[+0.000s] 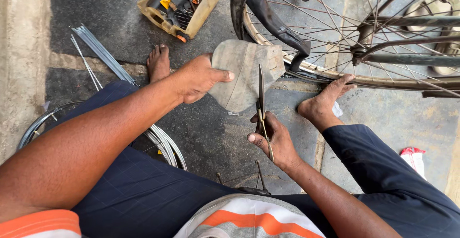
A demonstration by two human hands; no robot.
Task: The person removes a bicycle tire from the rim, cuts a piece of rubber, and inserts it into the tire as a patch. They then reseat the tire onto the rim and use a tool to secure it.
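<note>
Scissors (261, 107) edge-on against rubber piece (244, 75)

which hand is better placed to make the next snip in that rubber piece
Right, most likely. The right hand already grips the scissors, blades up against the grey rubber piece. The left hand is busy pinching that piece by its edge, holding it up.

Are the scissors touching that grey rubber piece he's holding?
Touching. The head view shows the scissors in the right hand, blades crossing the rubber piece held by the left hand.
</note>
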